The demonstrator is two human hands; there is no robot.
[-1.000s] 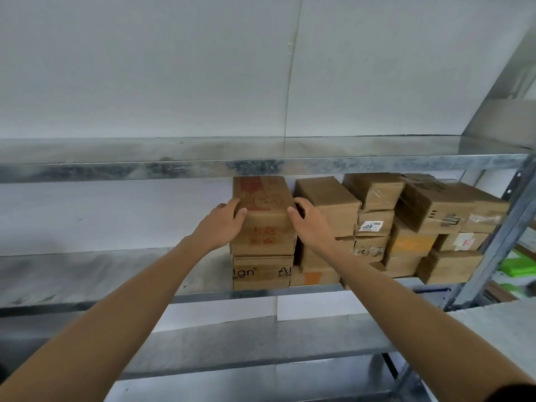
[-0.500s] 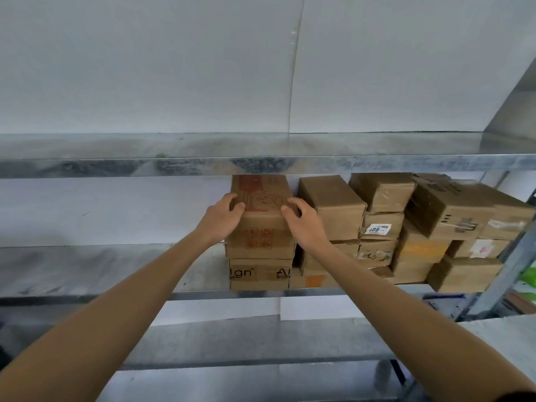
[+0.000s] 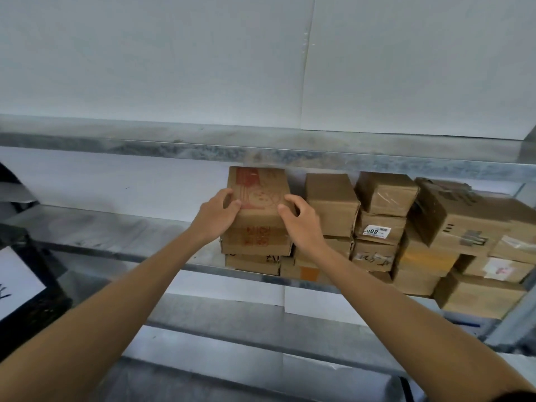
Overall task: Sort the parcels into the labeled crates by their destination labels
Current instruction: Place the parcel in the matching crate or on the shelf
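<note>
A cardboard parcel with red print (image 3: 258,195) tops the leftmost stack on the metal shelf (image 3: 110,236). My left hand (image 3: 216,214) grips its left side and my right hand (image 3: 301,224) grips its right side, fingers curled over the top edges. Under it lies a flatter box with black lettering (image 3: 252,264). To the right stand several more brown parcels, among them one with a white label (image 3: 377,231) and a large taped one (image 3: 461,219).
An upper metal shelf (image 3: 261,153) hangs close above the stack. A dark crate with a white sign (image 3: 26,291) shows at the left edge. A lower shelf level (image 3: 246,323) runs below. A grey upright post (image 3: 510,323) stands at the right.
The view has shifted right and tilted, bringing the crate into sight at left. Both hands have stayed on the red-printed parcel, which now sits slightly forward and tilted on its stack.
</note>
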